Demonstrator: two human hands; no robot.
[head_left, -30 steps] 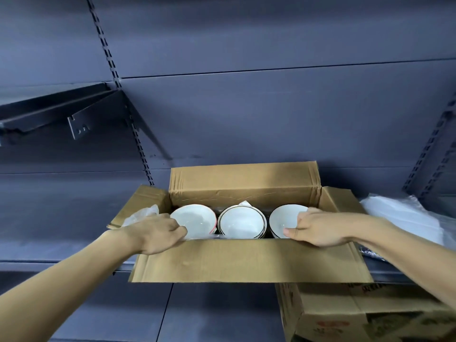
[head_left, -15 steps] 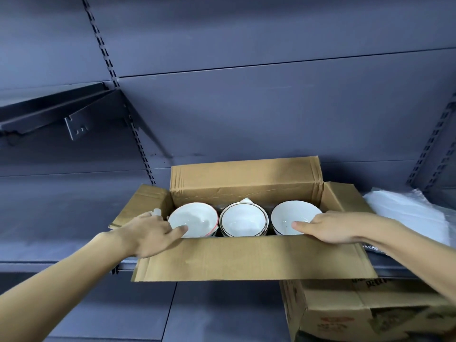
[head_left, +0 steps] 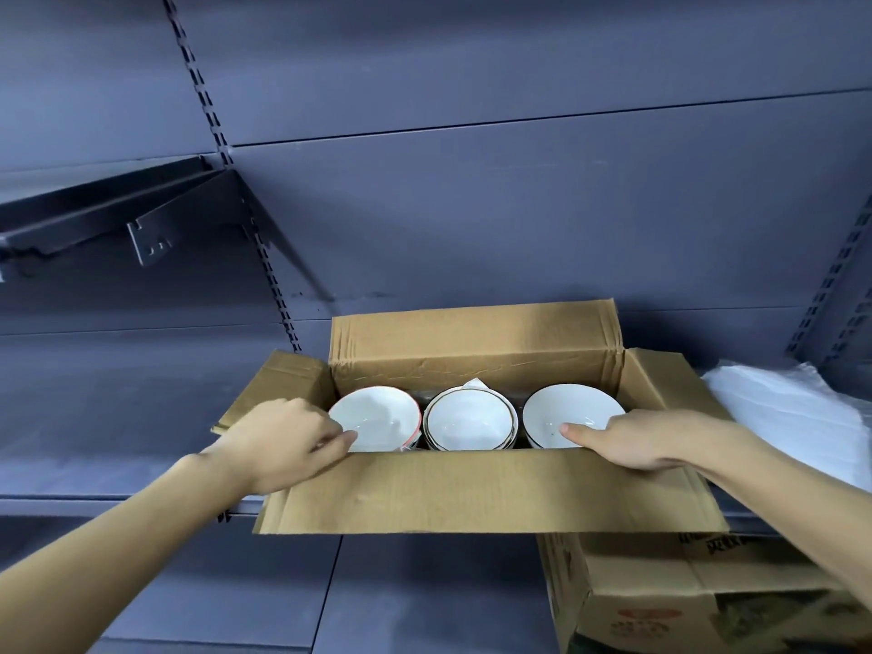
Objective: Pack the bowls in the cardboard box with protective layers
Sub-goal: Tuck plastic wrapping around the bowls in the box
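While both are curled, left hand [head_left: 283,441] and right hand [head_left: 646,439] grip cardboard box [head_left: 472,493].

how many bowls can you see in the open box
3, in a row in the cardboard box: left bowl by the left hand, middle bowl, right bowl by the right hand. Stacked rims suggest more hidden underneath.

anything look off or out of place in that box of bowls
Nothing broken or spilled. A white corner of wrapping pokes up behind the middle bowls, and the left bowl seems to lean rather than sit level in the box.
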